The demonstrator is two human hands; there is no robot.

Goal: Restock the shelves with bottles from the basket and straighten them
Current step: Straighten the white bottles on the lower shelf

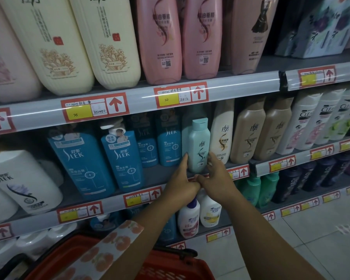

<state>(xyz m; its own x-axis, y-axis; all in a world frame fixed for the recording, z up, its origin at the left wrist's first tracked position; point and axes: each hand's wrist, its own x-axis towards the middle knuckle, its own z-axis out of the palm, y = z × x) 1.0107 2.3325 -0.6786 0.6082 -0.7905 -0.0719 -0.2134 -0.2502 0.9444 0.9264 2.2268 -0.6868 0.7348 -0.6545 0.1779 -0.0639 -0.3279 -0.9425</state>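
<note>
A pale teal bottle (198,146) stands upright at the front of the middle shelf (109,201), between dark blue SLEK bottles (168,138) and a cream bottle (222,134). My left hand (181,184) holds its lower left side with the fingers pointing up along it. My right hand (216,174) holds the lower right side, and the two thumbs meet below the bottle's base. The red basket (166,267) hangs at the bottom of the view under my left forearm; its contents are hidden.
Large cream and pink bottles (158,37) fill the upper shelf. Brown bottles (249,134) and white CLEAR bottles (305,122) stand to the right on the middle shelf. Big blue SLEK bottles (83,158) stand left. Lower shelves hold white (190,219), green and dark bottles. Tiled floor lies at right.
</note>
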